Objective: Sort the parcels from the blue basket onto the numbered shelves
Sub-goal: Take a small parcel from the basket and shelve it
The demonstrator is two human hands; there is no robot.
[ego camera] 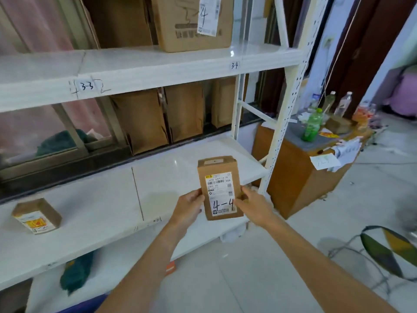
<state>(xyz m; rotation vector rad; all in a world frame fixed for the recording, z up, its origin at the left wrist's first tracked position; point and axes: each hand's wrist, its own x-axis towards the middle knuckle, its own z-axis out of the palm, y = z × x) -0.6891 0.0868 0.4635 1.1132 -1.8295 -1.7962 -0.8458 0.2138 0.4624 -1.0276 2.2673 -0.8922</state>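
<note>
I hold a small brown cardboard parcel [217,175] upright in front of the white shelf [158,175]. Its white label reads "4-4" in black marker. My left hand [190,203] grips its left edge and my right hand [253,203] grips its right edge. The parcel hovers over the right end of the middle shelf board. The shelf above carries handwritten tags "3-3" [86,86] and "3-4" [234,65]. A sliver of blue [90,304] at the bottom edge may be the basket, mostly out of view.
Another small labelled parcel [37,216] lies at the left of the same board. A large carton marked "4" [191,21] stands on the upper shelf. A wooden cabinet [300,175] with bottles stands right of the rack. A chair [388,251] is at the lower right.
</note>
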